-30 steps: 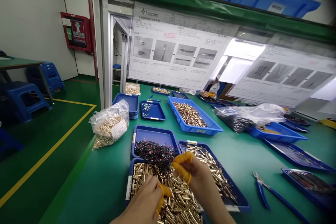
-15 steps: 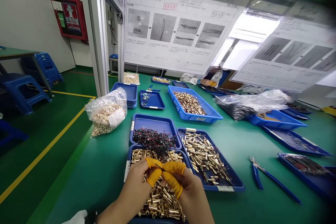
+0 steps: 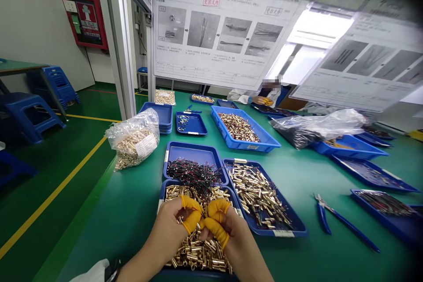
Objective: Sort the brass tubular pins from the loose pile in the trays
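Observation:
My left hand [image 3: 176,220] and my right hand [image 3: 223,224] meet fingertip to fingertip over a blue tray of short brass tubes [image 3: 201,251]. Yellow finger cots cover the thumbs and some fingers of both. Each hand is closed in a pinch, and what lies between the fingertips is too small and hidden to make out. Just beyond, a heap of thin black and red wires [image 3: 193,172] lies in another blue tray [image 3: 194,152], some reaching over the brass tubes. To the right, a tray [image 3: 299,229] holds brass tubes [image 3: 254,189] with dark wires among them.
Blue-handled pliers [image 3: 343,222] lie at right, near a tray of dark wires [image 3: 386,202]. A bag of brass parts [image 3: 135,141] stands at left by stacked trays [image 3: 158,116]. Farther back are a large blue bin [image 3: 264,141], hanging instruction sheets [image 3: 214,31] and another person's hand [image 3: 264,100].
The fingers of my right hand have curled in more, and the thin dark piece seen between the fingertips is now mostly hidden. Both hands stay over the brass tubes.

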Demonstrator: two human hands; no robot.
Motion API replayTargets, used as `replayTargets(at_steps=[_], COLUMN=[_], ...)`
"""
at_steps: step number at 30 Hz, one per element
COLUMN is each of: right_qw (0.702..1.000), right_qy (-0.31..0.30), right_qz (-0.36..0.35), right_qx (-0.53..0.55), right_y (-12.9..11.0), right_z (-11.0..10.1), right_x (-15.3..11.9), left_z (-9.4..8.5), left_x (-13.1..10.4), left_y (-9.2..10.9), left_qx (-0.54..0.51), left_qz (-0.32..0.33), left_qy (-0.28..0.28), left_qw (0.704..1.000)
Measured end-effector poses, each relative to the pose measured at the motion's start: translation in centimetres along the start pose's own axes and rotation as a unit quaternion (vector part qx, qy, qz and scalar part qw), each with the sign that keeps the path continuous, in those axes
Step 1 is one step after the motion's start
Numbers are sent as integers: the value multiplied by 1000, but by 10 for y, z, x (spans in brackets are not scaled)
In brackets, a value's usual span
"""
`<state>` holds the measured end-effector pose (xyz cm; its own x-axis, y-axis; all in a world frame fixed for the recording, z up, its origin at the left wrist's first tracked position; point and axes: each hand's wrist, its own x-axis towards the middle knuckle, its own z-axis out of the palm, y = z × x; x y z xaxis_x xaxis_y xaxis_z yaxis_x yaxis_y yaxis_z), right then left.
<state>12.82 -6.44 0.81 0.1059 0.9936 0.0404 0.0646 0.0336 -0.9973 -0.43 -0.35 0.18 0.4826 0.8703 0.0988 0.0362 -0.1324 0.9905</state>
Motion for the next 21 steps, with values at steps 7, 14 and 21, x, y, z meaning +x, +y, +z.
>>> replayTargets(at_steps=[7, 14, 21], right_qw=[995, 988, 993], right_qy=[65, 131, 98], right_qz=[33, 64, 65], right_qx=[-66, 53, 6], right_y=[1, 7, 2], right_z=[-3, -11, -1], right_x=[-1, 3, -3], left_z=[2, -2, -2], left_x=[-3, 4, 4], left_y=[-3, 5, 5], left_qx=[91, -45, -82], left_qz=[24, -64, -112], left_qy=[9, 23, 35], left_qw=[996, 997, 990])
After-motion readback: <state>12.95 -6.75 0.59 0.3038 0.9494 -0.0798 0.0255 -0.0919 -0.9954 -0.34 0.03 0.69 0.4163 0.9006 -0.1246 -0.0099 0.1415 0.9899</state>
